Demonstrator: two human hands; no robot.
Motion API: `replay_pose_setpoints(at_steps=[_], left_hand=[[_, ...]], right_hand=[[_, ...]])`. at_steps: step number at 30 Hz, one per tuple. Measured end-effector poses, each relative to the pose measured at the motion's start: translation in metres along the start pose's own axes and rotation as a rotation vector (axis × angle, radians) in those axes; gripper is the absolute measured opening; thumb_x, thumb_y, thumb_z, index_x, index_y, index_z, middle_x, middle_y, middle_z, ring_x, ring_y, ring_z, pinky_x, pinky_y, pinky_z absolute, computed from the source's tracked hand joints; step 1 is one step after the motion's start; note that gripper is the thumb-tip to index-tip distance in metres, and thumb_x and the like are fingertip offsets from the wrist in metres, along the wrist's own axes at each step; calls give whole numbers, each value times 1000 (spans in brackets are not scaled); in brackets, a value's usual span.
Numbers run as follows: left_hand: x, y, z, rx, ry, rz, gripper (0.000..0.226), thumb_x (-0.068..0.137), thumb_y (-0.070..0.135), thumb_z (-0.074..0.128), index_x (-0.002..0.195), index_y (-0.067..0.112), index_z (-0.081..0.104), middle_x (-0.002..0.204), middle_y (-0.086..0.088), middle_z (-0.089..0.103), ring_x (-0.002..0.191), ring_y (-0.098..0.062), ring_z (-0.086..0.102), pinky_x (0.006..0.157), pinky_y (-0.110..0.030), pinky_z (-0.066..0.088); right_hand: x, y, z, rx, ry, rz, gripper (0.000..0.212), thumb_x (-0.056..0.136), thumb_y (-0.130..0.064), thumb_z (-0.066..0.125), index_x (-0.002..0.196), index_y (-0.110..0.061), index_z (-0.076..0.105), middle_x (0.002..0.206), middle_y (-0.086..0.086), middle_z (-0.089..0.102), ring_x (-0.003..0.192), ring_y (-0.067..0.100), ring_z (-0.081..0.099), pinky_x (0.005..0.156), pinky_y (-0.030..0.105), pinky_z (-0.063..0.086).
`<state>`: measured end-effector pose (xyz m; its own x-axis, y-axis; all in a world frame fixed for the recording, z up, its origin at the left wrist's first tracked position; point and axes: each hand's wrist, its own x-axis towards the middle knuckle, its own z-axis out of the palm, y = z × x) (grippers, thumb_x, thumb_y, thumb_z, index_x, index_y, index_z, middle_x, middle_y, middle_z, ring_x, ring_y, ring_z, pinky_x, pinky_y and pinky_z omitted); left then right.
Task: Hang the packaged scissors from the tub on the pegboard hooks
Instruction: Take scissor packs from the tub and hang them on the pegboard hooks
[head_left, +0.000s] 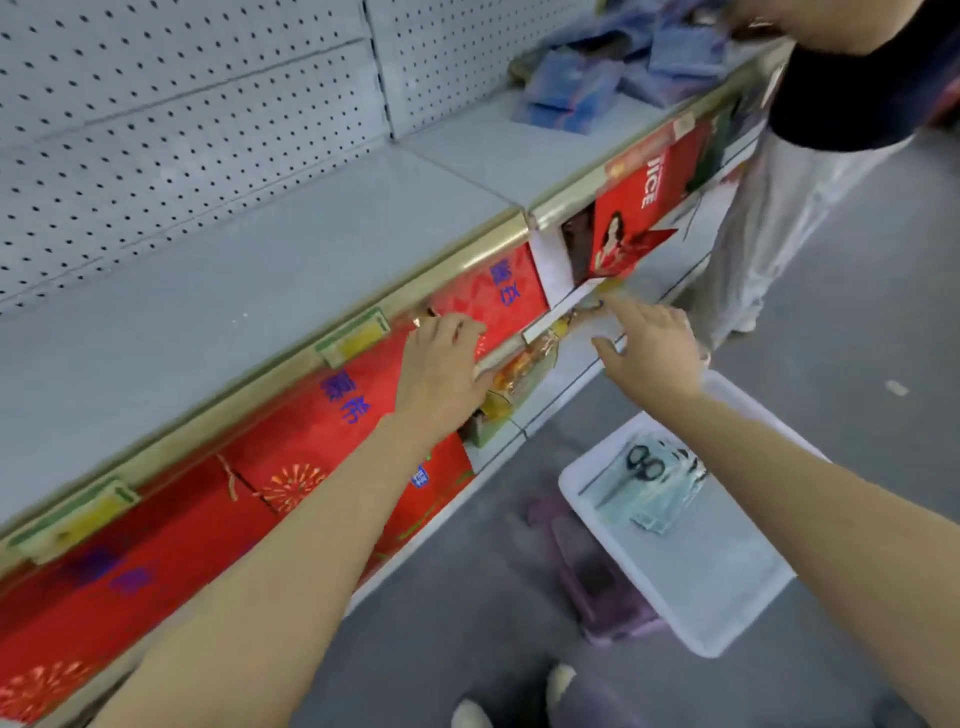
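Below shelf edge: white tub (727, 587) holds packaged scissors (647, 486); left hand (441, 364), right hand (652, 345) spread, empty.

The packaged scissors (647, 480) in the white tub (727, 587) are blurred; black handle loops show on the top pack, but how many packs lie stacked under it cannot be told. A purple stool (597, 577) is partly hidden beneath the tub's near-left corner. The left hand (441, 364) covers part of a red box (488, 301) under the shelf's front edge, and its fingertips are smeared, so whether they touch it or grip anything is unclear. The right hand (649, 348) is motion-blurred, fingers spread. A second person (831, 78) is cut off by the top and right edges. The blue packets (613, 73) at the shelf's far end are too blurred to identify.
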<state>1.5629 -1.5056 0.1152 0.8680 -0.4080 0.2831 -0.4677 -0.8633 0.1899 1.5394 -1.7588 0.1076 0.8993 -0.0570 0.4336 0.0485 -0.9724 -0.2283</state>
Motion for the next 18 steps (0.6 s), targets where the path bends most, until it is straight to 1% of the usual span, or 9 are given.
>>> replay_pose_setpoints(at_steps=[2,5,7,8,11,15,17,18], left_hand=[[9,22,31,5,-62,47,48,75,38,72,116,14,62,118,-7,60,105,-33,55,85,-44,44],[22,54,77,-14,-129,79,51,75,39,73,116,13,62,119,-7,59,105,-32,54,89,-44,43],[29,78,114,-64,-181,93,50,76,37,74,117,12,61,119,-6,59,108,-31,53,91,-40,39],[32,90,134,-82,-222,96,49,78,37,72,118,13,60,121,-5,59,111,-29,52,93,-39,37],[33,121,195,-89,-356,96,49,86,41,63,127,16,55,129,-1,54,119,-25,47,100,-36,36],[11,147,254,-68,-494,40,47,90,40,59,131,19,51,130,2,52,120,-23,46,100,-34,35],[-6,156,271,-40,-524,-11,51,91,39,59,135,18,46,135,1,47,124,-22,43,102,-33,35],[-12,158,279,-19,-536,-51,56,91,39,60,139,17,42,141,0,43,127,-22,41,105,-33,34]], right_hand=[[-21,37,7,-42,-45,70,39,85,-27,59,117,-5,64,89,15,70,86,38,64,87,47,45],[-50,87,24,-94,-115,158,41,81,-16,73,118,-2,65,97,19,72,89,40,65,85,48,48],[-67,122,42,-88,-207,221,42,80,-14,75,118,0,65,102,19,72,94,40,66,90,49,46],[-76,139,54,-87,-236,231,42,78,-13,77,116,1,66,100,19,73,92,40,67,90,50,46],[-101,182,90,-101,-313,180,44,66,-9,85,106,1,70,90,16,74,81,37,70,82,49,52],[-126,212,140,-78,-451,37,46,57,-6,88,99,-4,72,86,12,74,80,35,70,79,45,55],[-132,217,161,-62,-509,-63,47,51,-2,87,95,-6,72,83,8,73,78,32,69,76,40,55],[-134,217,170,-55,-520,-115,45,51,-1,85,93,-7,72,82,6,72,78,31,69,75,38,54]])
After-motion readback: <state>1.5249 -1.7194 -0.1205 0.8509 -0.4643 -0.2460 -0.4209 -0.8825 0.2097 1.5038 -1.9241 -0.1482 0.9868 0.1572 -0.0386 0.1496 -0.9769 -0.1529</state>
